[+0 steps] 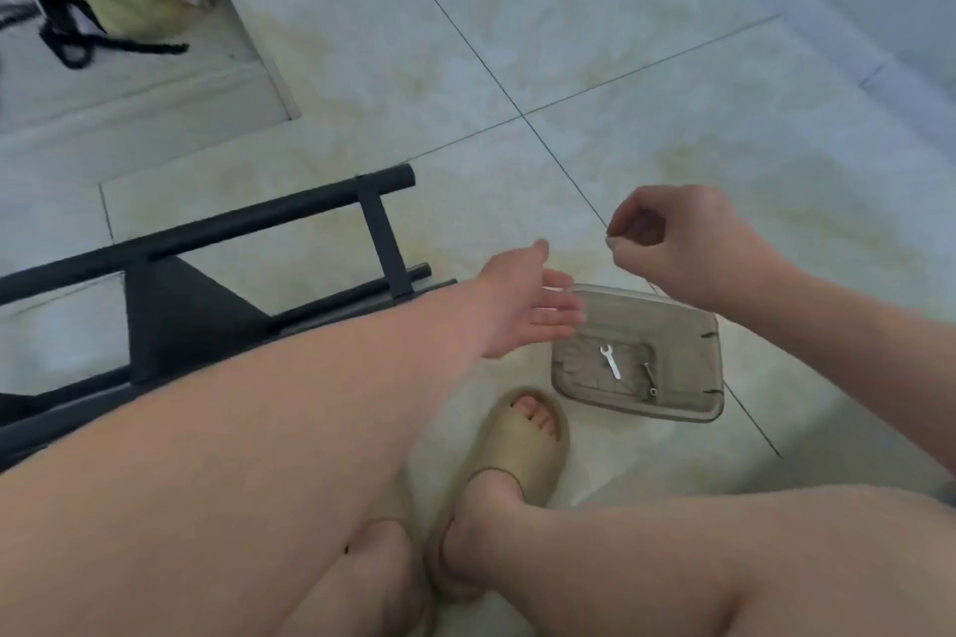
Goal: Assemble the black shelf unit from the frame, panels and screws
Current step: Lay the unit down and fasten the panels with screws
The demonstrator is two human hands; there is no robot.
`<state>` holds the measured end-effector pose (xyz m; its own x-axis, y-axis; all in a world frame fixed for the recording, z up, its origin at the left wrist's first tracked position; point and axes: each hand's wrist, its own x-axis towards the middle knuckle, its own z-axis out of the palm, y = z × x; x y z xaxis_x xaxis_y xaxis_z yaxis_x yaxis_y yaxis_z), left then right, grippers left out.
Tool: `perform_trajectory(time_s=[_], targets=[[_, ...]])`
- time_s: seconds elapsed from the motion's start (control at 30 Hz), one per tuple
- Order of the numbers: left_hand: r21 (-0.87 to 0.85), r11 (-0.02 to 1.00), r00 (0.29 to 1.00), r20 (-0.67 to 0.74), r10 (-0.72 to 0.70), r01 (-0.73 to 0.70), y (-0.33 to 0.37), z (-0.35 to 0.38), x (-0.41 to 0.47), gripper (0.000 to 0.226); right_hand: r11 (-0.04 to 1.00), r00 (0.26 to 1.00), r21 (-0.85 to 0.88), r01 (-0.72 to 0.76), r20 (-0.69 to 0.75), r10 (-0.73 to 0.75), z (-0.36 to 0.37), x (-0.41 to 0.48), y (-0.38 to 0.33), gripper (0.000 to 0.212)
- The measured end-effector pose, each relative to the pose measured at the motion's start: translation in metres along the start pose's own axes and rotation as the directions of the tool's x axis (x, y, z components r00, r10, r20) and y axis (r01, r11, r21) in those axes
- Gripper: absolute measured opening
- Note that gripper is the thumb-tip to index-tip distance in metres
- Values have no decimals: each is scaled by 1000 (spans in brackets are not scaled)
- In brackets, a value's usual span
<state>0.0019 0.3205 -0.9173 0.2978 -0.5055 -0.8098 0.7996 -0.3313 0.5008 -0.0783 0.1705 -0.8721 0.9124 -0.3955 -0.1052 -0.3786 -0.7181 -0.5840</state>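
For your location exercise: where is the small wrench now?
Head view, right of centre: the wrench lies in the grey tray on the floor, left of a screw.

Pale, glossy tiled floor (517,41) crossed by thin dark grout lines. The black frame (207,233) lies flat on it at left. A translucent grey tray (688,326) rests at centre right, near a beige slipper (522,440).
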Motion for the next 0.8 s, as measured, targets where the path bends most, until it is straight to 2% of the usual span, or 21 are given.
perform_trajectory(time_s=[0.1,0.2,0.3,0.4,0.5,0.57,0.7,0.8], targets=[[-157,988,993,122,5,14,23,-17,-39,64,992,991,16,129,41,-129,-11,-16,-58,10],[-167,986,987,158,24,3,38,-41,-75,66,978,974,-5,207,98,-205,-6,-29,-101,10],[-122,993,996,92,18,-7,46,-68,-102,49,978,977,58,202,55,-205,8,-33,-131,17],[-20,1000,1000,-19,19,-19,47,-95,-115,29,979,989,147,140,19,-144,25,-26,-147,18],[2,1000,996,-89,11,-11,45,-121,-119,30,986,995,160,43,80,-57,51,-12,-152,16],[31,999,989,-146,35,-31,41,-134,-114,34,998,986,60,-1,165,-9,72,-3,-145,13],[153,987,955,-283,85,-43,31,-149,-92,34,982,914,-190,7,399,70,99,9,-128,39],[216,974,923,-359,138,-62,24,-158,-69,29,948,870,-307,88,487,77,110,14,-119,52]])
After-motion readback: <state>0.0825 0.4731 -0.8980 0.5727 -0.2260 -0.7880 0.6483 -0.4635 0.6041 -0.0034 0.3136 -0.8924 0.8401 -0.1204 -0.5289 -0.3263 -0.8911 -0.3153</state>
